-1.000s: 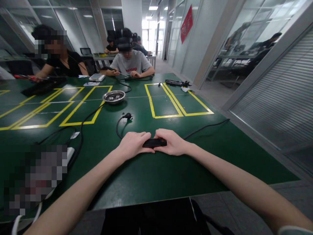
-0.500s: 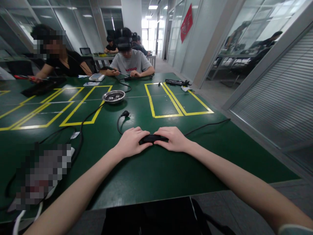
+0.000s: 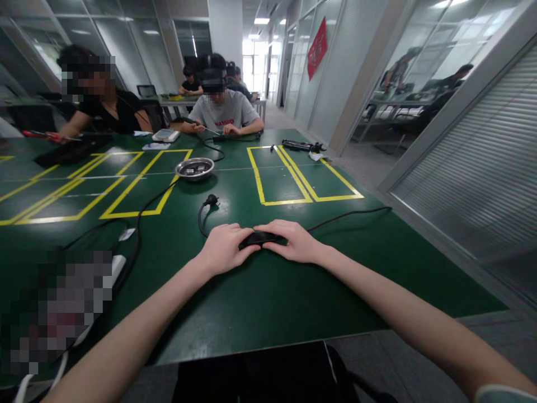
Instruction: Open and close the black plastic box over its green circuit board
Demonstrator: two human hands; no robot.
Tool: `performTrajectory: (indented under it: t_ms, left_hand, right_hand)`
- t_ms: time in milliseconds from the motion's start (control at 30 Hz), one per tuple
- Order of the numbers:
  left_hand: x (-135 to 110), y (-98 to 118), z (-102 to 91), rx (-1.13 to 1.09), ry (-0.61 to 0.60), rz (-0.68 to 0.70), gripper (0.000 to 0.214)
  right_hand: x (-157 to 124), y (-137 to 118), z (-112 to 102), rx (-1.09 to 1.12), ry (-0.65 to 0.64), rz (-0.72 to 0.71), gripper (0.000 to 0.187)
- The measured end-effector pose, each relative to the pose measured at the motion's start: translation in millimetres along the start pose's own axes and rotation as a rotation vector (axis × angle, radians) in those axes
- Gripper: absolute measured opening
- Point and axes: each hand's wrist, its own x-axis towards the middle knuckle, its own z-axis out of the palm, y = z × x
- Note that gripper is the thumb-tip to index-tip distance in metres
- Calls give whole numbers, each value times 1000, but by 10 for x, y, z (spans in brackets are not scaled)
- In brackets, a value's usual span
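Right hand (image 3: pixel 295 240) now reaches further over the black brick (image 3: pixel 257 240) than a second ago — both it and the left hand (image 3: pixel 223 248) pinch an end, low over the table (image 3: pixel 268 305). Looks like just a regrip — plug (image 3: pixel 212 200) shifted slightly left.

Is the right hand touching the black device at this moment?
Touching: the head view shows the right hand gripping the black device at one end.

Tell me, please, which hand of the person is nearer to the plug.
Left. The left hand is on the near side of the plug; the right hand is farther off, toward the near right. Both hold the black device.
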Motion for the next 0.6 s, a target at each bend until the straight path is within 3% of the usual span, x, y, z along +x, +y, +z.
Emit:
performTrajectory:
  t_ms: [100, 233, 333, 400, 467, 600]
  left_hand:
    - [13, 9, -10, -152, -16, -91, 33]
    - [28, 4, -23, -540, -157, -149, 40]
    - [29, 1, 7, -542, -149, -130, 40]
    - [22, -23, 48, -346, 8, -69, 44]
    - [11, -78, 96, -165, 122, 55, 62]
    - [-16, -213, 190, -84, 41, 191, 54]
  right_hand:
    - [15, -46, -14, -80, -75, -75, 56]
    - [29, -77, -29, -333, -177, -147, 52]
    - [18, -4, -53, -396, -192, -140, 53]
    - [-5, 112, -96, -379, -124, -71, 54]
    - [-38, 282, -177, -353, 10, 60, 54]
    - [-143, 711, -451, -351, 373, 398, 53]
